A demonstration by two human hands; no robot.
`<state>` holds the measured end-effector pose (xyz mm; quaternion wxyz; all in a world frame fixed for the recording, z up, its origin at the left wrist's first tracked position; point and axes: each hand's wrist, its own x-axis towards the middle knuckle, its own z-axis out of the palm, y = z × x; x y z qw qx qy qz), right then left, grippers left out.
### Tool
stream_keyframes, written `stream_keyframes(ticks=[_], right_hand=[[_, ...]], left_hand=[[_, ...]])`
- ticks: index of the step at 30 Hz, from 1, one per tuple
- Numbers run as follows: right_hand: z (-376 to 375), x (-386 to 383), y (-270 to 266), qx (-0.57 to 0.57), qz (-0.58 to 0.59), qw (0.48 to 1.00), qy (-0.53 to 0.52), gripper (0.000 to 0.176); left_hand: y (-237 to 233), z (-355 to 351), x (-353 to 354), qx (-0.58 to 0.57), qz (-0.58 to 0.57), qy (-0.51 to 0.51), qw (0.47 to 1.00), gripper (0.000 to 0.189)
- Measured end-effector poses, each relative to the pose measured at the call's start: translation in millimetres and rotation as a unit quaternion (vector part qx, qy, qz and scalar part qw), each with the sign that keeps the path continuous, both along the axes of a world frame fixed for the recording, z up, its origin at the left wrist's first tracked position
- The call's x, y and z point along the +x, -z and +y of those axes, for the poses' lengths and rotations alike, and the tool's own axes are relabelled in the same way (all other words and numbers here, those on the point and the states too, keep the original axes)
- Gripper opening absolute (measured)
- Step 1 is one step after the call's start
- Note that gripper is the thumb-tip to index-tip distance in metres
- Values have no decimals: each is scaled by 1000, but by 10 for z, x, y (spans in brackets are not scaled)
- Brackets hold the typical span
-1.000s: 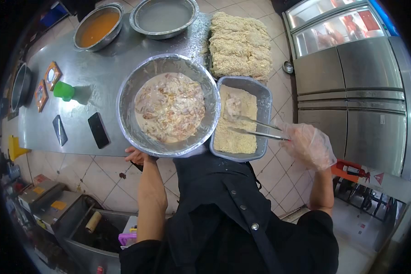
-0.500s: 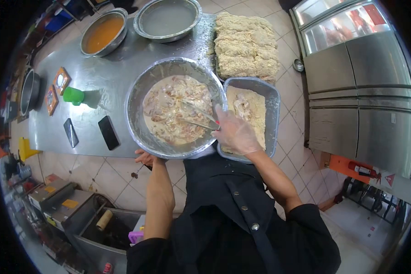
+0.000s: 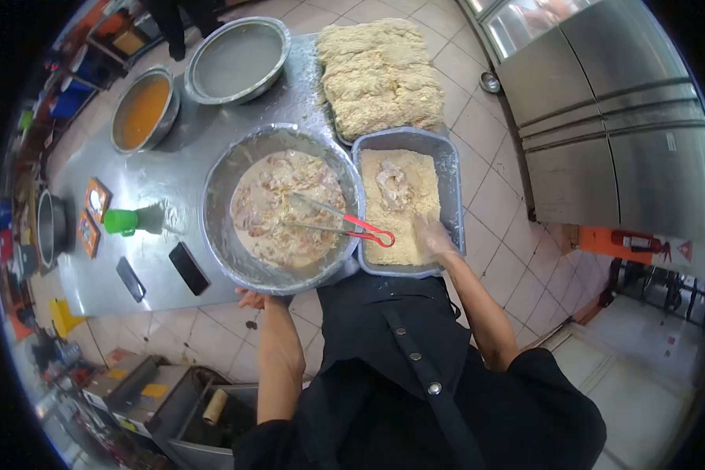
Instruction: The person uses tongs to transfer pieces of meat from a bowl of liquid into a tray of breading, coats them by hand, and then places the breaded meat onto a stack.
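Observation:
A large metal bowl (image 3: 215, 227) holds pieces in a pale, creamy batter (image 3: 290, 196). Red-handled tongs (image 3: 360, 227) rest in it, their handle end reaching over the rim toward the grey tub (image 3: 451, 168). Inside the tub are yellowish crumbs (image 3: 415, 172) and one coated piece (image 3: 395, 186). My right hand (image 3: 437, 237), in a clear glove, is at the crumbs near the tub's right side; its fingertips are blurred and partly sunk from sight. My left hand (image 3: 252, 298) is at the bowl's lower edge, fingers apart, mostly hidden under the rim.
Breaded pieces (image 3: 382, 74) are piled behind the tub. Two bowls, one with orange liquid (image 3: 144, 113) and one with cloudy liquid (image 3: 239, 59), stand at the back left. A green cup (image 3: 120, 222) and two phones (image 3: 188, 268) lie left. Another person's legs (image 3: 168, 27) show beyond the table.
My right hand has let go of the tongs and moved down and right into the tub. The tongs now lie in the bowl. The view has shifted, and a person's legs show more.

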<state>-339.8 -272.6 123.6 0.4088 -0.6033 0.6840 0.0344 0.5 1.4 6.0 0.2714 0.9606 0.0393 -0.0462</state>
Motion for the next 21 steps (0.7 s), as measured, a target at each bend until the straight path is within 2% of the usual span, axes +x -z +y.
stream_keyframes(ticks=[1,2,3,4,6,7,8,9,10,11,13,14,15,17,18,20,21], right_hand=[[19,-56,161,-3,-4,1000,10,83],[50,-94,382,48,-178,968,170,78],[66,-121,530,95,-343,879,318,73],[22,-73,348,95,-346,876,323,73],[-72,-33,-126,126,-497,780,358,66],[-101,-4,-391,126,-501,774,367,66],[-168,5,-656,144,-294,932,153,64],[-199,-36,-773,144,-53,985,-77,63],[-88,-245,-90,18,-50,980,-191,71],[17,-193,-104,16,-56,982,-178,71],[139,10,-200,35,32,992,-118,83],[54,26,-119,117,-1,988,-103,92],[85,42,-180,115,-8,989,-94,92],[134,89,-378,175,-225,957,58,90],[141,110,-244,171,-229,956,63,90],[177,143,155,194,-310,900,237,81],[147,155,132,196,-311,899,238,81]], left_hand=[[-48,13,1,-5,1,40,999,39],[-93,32,-12,-12,0,81,997,39],[-148,59,-7,-18,-1,120,993,39],[-218,105,-15,-24,0,161,987,39],[-302,196,-43,-25,6,234,972,39],[-354,210,-40,-30,9,269,963,38],[-415,228,-52,-32,12,302,953,38],[-488,254,-69,-34,16,331,943,38],[-521,306,-102,-33,21,354,934,38],[-573,369,-109,-34,29,388,921,38],[-668,473,-111,-30,42,436,898,38],[-721,524,-132,-27,50,448,893,38],[-779,586,-138,-25,59,472,879,38],[-876,695,-142,-8,69,507,859,38],[-853,790,-133,-2,70,533,843,38],[-541,1078,15,41,39,619,783,40],[-323,1215,119,62,13,663,746,41]])
